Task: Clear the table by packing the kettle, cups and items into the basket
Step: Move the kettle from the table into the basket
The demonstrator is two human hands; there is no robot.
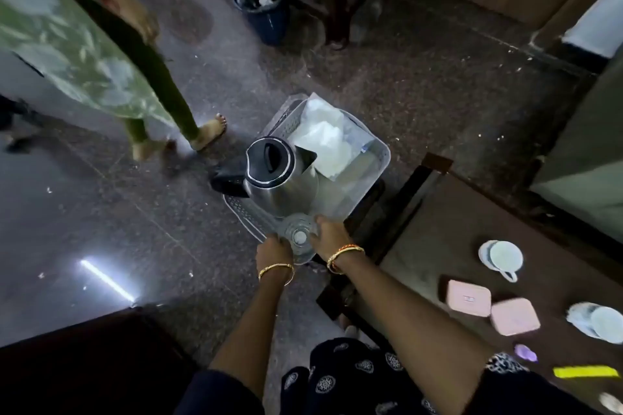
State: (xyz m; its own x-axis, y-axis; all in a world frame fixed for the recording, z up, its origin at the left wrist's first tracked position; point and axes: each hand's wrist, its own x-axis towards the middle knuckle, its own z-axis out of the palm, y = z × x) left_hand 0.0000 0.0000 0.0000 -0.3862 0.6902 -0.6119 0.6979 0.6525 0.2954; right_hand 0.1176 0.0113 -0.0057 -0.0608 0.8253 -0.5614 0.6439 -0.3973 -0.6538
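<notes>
Left hand: the left hand (273, 251) reaches down and forward, arm nearly straight, a gold bangle at the wrist; its fingers (274, 239) curl against the left edge of the kettle base (298, 239).
Right hand: the right hand (329, 236) comes in from the right, forearm stretched out over the corner of the surface (448, 246), bangles at the wrist; its fingers (318, 224) are closed on the right edge of the same disc.
Kettle base: a round clear disc with a pale hub, held between both hands at the near end of the basket (377, 158).
Kettle: the steel kettle (281, 175) stands upright in the basket's near part, black lid closed, handle pointing left.
Basket: pale perforated plastic, set on the floor beside the surface; a white crumpled bag (323, 131) fills its far part.
Surface: dark brown, at the right; on it two white cups (504, 259) (603, 323) on saucers, well apart, two pink square boxes (468, 298) (514, 317) just beside each other, a small purple item (526, 352) and a yellow strip (586, 371).
Floor: speckled stone; a second person (84, 44) in green stands at the left, and a dark bin (264, 7) is beyond.
</notes>
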